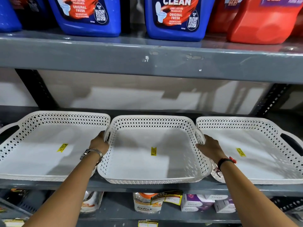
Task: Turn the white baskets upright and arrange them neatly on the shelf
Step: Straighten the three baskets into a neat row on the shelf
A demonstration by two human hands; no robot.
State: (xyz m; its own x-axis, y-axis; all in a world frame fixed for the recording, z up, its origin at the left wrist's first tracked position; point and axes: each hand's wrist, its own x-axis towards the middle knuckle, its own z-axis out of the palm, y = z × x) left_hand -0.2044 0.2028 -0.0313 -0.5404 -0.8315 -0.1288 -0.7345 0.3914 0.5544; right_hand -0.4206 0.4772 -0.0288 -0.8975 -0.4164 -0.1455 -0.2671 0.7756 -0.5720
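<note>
Head cam is pointed at a grey metal shelf (147, 185), and three white baskets are counted on it, all upright, open side up, lined up in one row. So: left basket (49, 145), middle basket (152, 179), right basket (255, 145). One yellow price sticker is seen on the floor of each, three stickers total, e.g. the one in the middle (153, 151). The middle one is sat a bit further forward than its neighbours, its front edge poking slightly past the shelf lip, and its sides are pretty much touching the other two.

Two hands are counted, both on the middle basket. Its left handle is gripped by the left hand (99, 142), fingers curled over the rim. Its right handle is held by the right hand (210, 147), fingers wrapped over that edge too. A metal watch (91, 153) is worn on the left wrist, and a dark band with red thread (225, 161) on the right.

Up top, two blue toilet cleaner jugs (177, 18) with readable labels and a red jug (262, 22) are lined up. Assorted bottles and boxes are stocked on the shelf below.
</note>
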